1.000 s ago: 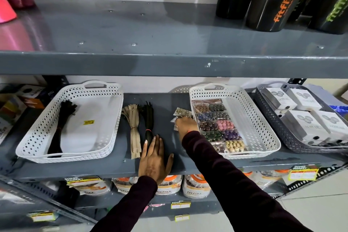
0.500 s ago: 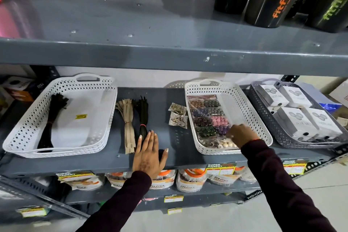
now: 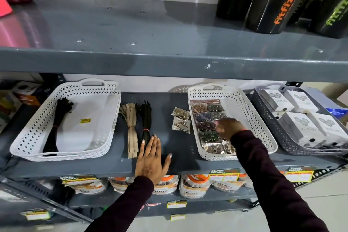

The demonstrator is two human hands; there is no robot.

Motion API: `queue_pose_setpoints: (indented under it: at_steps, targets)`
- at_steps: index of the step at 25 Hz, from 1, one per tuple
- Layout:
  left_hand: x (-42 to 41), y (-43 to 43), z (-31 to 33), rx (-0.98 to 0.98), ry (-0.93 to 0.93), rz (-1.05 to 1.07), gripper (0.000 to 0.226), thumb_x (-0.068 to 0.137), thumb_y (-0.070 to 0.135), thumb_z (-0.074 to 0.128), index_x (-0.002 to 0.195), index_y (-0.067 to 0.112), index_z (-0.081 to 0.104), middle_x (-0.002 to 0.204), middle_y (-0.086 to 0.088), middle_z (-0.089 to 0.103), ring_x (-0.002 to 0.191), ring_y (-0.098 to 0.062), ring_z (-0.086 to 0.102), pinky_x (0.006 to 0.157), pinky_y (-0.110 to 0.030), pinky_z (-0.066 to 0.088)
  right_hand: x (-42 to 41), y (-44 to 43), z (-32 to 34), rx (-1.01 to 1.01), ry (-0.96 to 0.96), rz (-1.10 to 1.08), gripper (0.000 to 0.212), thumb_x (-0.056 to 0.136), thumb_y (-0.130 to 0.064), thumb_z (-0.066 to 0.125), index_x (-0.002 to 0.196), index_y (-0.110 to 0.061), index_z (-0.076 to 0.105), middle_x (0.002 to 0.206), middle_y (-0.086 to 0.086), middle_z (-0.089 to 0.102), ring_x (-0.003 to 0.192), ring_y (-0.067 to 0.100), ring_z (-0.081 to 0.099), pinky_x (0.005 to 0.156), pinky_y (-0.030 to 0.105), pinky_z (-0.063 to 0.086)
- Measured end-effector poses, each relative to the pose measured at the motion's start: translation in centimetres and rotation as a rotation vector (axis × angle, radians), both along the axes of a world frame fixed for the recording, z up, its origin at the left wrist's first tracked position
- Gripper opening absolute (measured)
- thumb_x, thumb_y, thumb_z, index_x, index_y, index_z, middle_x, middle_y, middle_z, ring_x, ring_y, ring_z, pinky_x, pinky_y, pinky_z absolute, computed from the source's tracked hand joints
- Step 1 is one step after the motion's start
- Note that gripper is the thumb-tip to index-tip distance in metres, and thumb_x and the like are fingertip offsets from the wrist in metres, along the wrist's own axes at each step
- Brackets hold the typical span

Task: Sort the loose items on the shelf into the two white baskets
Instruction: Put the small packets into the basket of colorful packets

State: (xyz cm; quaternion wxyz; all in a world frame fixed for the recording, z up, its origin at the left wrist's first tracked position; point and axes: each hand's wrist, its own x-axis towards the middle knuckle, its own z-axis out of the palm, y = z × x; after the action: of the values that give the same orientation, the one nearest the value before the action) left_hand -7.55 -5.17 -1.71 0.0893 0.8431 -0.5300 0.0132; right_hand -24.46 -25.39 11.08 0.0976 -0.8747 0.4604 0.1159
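Two white baskets stand on the grey shelf. The left basket [image 3: 24, 137] holds one black zipper bundle [image 3: 56, 124]. The right basket [image 3: 254, 118] holds packets of coloured buttons [image 3: 206, 118]. Between the baskets lie a beige zipper bundle [image 3: 130, 126], a black zipper bundle [image 3: 146, 120] and two small packets of metal buttons [image 3: 180, 113], [image 3: 181, 126]. My left hand [image 3: 150, 158] rests flat, palm down, on the shelf's front edge, fingertips at the black bundle's near end. My right hand [image 3: 227, 127] is inside the right basket over the button packets, blurred, fingers curled down.
A grey basket [image 3: 273, 128] with white boxes stands right of the right basket. Black bottles [image 3: 273, 2] stand on the shelf above. Jars [image 3: 192, 186] fill the shelf below. Boxes [image 3: 26, 94] sit at the far left.
My right hand moved from the small packets on the shelf to the right basket and now reaches further in over the button packets. My left hand stayed flat on the shelf.
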Motion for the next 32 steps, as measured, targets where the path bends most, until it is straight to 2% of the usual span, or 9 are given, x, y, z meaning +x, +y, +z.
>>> queue_pose_setpoints:
  at_steps: [3, 9, 13, 17, 21, 22, 26, 30, 32]
  targets:
    - [0.1, 0.0, 0.0, -0.035, 0.021, -0.004, 0.076, 0.091, 0.055, 0.017, 0.136, -0.003, 0.039, 0.143, -0.021, 0.043, 0.137, -0.027, 0.034, 0.113, -0.045, 0.012, 5.5, 3.0, -0.4, -0.126, -0.333, 0.174, 0.025, 0.094, -0.012, 0.052, 0.115, -0.005, 0.063, 0.119, 0.017, 0.066, 0.103, 0.028, 0.064, 0.091, 0.031, 0.05]
    - [0.1, 0.0, 0.2, -0.039, 0.025, -0.013, 0.082, 0.091, 0.058, 0.003, 0.139, -0.002, 0.033, 0.146, -0.021, 0.039, 0.139, -0.027, 0.028, 0.115, -0.046, 0.015, 12.0, 5.5, -5.0, -0.088, 0.055, 0.21, 0.038, 0.097, 0.004, 0.034, 0.13, 0.008, 0.051, 0.138, 0.027, 0.05, 0.128, 0.04, 0.05, 0.105, 0.044, 0.045]
    - [0.1, -0.2, -0.4, -0.026, -0.007, 0.003, 0.081, 0.089, 0.059, 0.003, 0.144, 0.002, 0.018, 0.154, -0.015, 0.023, 0.144, -0.021, 0.013, 0.118, -0.043, 0.003, 11.8, 5.7, -5.6, -0.176, 0.048, 0.184, 0.034, 0.097, 0.0, 0.039, 0.124, 0.001, 0.059, 0.129, 0.022, 0.061, 0.119, 0.038, 0.059, 0.096, 0.044, 0.051]
    - [0.2, 0.0, -0.2, -0.035, 0.008, -0.012, 0.077, 0.09, 0.056, 0.014, 0.14, -0.001, 0.031, 0.148, -0.019, 0.035, 0.141, -0.027, 0.025, 0.115, -0.043, 0.006, 11.7, 6.7, -3.1, -0.217, -0.141, 0.175, 0.031, 0.099, -0.005, 0.037, 0.115, -0.001, 0.064, 0.115, 0.021, 0.069, 0.108, 0.036, 0.067, 0.089, 0.041, 0.054]
    - [0.2, 0.0, 0.0, -0.015, -0.003, -0.019, 0.076, 0.09, 0.054, 0.013, 0.139, -0.001, 0.031, 0.147, -0.019, 0.036, 0.14, -0.027, 0.026, 0.114, -0.044, 0.005, 7.2, 7.4, -0.8, -0.483, -0.379, 0.105, 0.008, 0.075, 0.005, 0.069, 0.073, -0.003, 0.07, 0.06, 0.017, 0.073, 0.052, 0.03, 0.073, 0.048, 0.033, 0.057]
    - [0.1, 0.0, 0.1, -0.016, -0.003, -0.014, 0.075, 0.091, 0.053, 0.016, 0.138, -0.002, 0.035, 0.145, -0.019, 0.039, 0.139, -0.027, 0.029, 0.114, -0.044, 0.007, 5.4, 6.7, -0.9, -0.476, -0.366, 0.05, 0.009, 0.075, 0.006, 0.068, 0.074, -0.004, 0.07, 0.06, 0.017, 0.073, 0.052, 0.028, 0.073, 0.048, 0.032, 0.057]
    - [-0.2, 0.1, -0.1, -0.021, -0.018, -0.024, 0.075, 0.09, 0.053, 0.019, 0.133, -0.004, 0.043, 0.14, -0.021, 0.046, 0.133, -0.029, 0.04, 0.112, -0.044, 0.01, 1.2, 4.4, -3.0, -0.247, -0.077, -0.039, 0.025, 0.096, -0.002, 0.045, 0.108, -0.005, 0.067, 0.105, 0.015, 0.073, 0.096, 0.028, 0.071, 0.086, 0.039, 0.059]
    - [-0.1, 0.1, -0.2, -0.035, -0.026, -0.018, 0.076, 0.091, 0.054, 0.015, 0.133, -0.004, 0.042, 0.141, -0.021, 0.045, 0.133, -0.029, 0.04, 0.112, -0.044, 0.009, 1.3, 3.5, -4.0, -0.16, -0.115, -0.04, 0.027, 0.095, -0.004, 0.042, 0.108, -0.004, 0.066, 0.111, 0.019, 0.069, 0.102, 0.031, 0.068, 0.086, 0.038, 0.055]
    - [0.0, 0.1, -0.3, -0.034, -0.027, -0.016, 0.074, 0.089, 0.052, 0.021, 0.134, -0.003, 0.041, 0.141, -0.021, 0.044, 0.133, -0.029, 0.04, 0.112, -0.044, 0.009, 1.4, 3.1, -4.1, -0.117, -0.092, -0.003, 0.033, 0.097, -0.005, 0.039, 0.122, -0.01, 0.059, 0.122, 0.016, 0.065, 0.108, 0.03, 0.066, 0.091, 0.038, 0.055]
